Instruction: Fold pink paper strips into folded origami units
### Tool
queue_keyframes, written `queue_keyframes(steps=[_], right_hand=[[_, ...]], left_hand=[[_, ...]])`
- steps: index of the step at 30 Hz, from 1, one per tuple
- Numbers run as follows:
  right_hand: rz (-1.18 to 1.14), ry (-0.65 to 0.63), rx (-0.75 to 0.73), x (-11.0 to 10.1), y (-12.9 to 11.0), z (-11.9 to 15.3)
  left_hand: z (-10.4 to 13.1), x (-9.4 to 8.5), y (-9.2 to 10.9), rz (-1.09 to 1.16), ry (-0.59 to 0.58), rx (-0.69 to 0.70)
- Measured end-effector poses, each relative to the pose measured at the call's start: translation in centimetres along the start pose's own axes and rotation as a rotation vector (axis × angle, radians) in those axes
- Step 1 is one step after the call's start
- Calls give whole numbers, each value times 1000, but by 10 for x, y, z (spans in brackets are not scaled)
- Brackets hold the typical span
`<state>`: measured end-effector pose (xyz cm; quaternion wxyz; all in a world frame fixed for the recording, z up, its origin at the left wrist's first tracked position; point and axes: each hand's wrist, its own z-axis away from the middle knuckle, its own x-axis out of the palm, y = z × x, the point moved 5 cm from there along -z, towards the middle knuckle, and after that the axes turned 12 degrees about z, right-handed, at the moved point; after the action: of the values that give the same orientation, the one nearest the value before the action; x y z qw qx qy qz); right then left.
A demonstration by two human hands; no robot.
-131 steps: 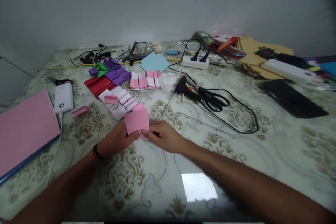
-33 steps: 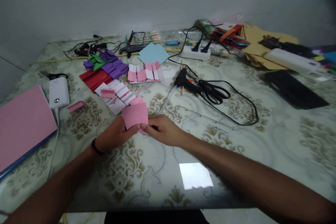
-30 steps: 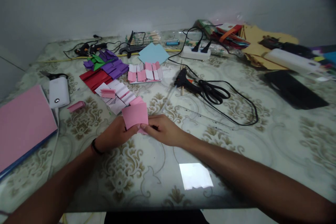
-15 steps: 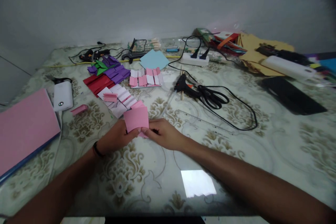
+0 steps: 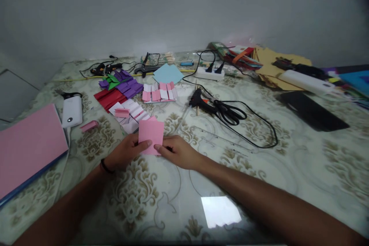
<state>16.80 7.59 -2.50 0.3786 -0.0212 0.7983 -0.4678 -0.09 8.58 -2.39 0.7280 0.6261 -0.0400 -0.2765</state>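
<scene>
Between my two hands is a square piece of pink paper (image 5: 151,132), held just above the table. My left hand (image 5: 127,150) pinches its left side, thumb on the front and fingers hidden behind. On the lower right, my right hand (image 5: 179,151) grips it the same way. Folded pink and white paper pieces (image 5: 131,117) lie just beyond the sheet. A second group of pink and white folded pieces (image 5: 160,93) sits farther back. One small folded pink strip (image 5: 89,126) rests by itself to the left.
Around me are a black glue gun (image 5: 201,102) with coiled cable, a clear ruler (image 5: 221,138), a white power bank (image 5: 72,111), a pink paper stack (image 5: 31,148), red folded paper (image 5: 109,98), light blue sheets (image 5: 168,73), a power strip (image 5: 210,73) and a black phone-like slab (image 5: 314,110).
The pink paper, bent over earlier with a lower part showing beneath, now looks flat and upright. My left thumb has moved up onto its front. The view has shifted slightly.
</scene>
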Motion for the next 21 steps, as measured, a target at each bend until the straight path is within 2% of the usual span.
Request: queue_keyframes(steps=[7, 12, 17, 21], right_hand=[[-17, -8, -3, 1, 2, -1], [-33, -20, 50, 2, 4, -2], [-50, -21, 122, 2, 6, -1], [-32, -15, 82, 2, 5, -2]], left_hand=[[0, -1, -10, 131, 4, -3], [0, -1, -8, 268, 6, -6], [2, -1, -3, 201, 10, 4], [2, -2, -5, 176, 13, -5]])
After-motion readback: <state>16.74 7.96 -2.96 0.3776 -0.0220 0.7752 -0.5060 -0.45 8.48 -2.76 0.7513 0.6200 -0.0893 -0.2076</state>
